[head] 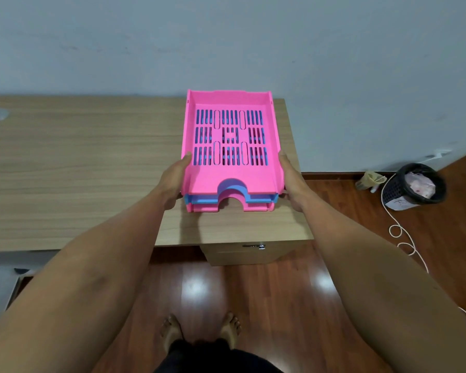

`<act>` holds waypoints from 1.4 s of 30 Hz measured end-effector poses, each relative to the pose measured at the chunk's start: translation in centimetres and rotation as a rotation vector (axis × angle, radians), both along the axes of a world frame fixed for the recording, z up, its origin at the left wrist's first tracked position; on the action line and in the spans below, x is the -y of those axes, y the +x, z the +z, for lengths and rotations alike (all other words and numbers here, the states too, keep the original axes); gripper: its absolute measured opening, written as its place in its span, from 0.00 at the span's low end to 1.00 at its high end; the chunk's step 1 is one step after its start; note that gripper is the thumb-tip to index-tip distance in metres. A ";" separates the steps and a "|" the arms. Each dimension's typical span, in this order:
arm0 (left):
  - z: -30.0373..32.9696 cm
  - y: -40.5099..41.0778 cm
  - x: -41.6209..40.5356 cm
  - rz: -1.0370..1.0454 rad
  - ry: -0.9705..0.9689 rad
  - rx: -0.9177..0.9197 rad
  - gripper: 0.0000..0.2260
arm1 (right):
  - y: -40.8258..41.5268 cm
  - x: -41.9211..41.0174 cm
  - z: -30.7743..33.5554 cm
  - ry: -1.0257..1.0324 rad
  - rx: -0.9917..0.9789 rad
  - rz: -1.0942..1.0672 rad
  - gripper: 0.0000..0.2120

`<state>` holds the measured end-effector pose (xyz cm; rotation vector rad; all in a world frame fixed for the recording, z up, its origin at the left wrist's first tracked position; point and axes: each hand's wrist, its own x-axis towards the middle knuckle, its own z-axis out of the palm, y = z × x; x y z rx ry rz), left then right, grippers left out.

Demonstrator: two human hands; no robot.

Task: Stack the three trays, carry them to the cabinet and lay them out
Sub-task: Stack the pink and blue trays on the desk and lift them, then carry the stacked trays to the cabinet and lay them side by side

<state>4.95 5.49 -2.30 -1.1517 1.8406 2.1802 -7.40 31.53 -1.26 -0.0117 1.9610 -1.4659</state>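
Observation:
Three slotted plastic trays form one stack over the right end of the wooden desk [78, 168]. A pink tray [205, 181] is on top, a blue tray [258, 198] in the middle and another pink tray [253, 207] at the bottom. My left hand [172, 181] grips the stack's left side with the thumb on the top rim. On the right side my right hand [293, 181] grips it the same way. Whether the stack rests on the desk or hangs just above it, I cannot tell.
A small wooden drawer cabinet [248, 253] stands under the desk's right end. To the right on the wooden floor are a black bin [414, 184] and a white cable [404, 238]. The grey wall runs behind the desk. My bare feet [199, 329] show below.

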 end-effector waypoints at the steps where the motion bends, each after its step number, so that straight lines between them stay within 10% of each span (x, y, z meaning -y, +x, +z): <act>1: -0.2 0.0 0.0 0.006 0.019 -0.004 0.20 | 0.0 0.1 -0.3 -0.011 0.012 0.003 0.30; 31: 2.1 2.1 1.8 0.244 0.084 -0.223 0.48 | 0.1 2.4 2.2 -0.421 0.229 -0.221 0.21; 42: 6.0 11.2 6.0 0.395 0.032 -0.307 0.33 | 5.2 9.6 6.2 -0.407 0.144 -0.089 0.23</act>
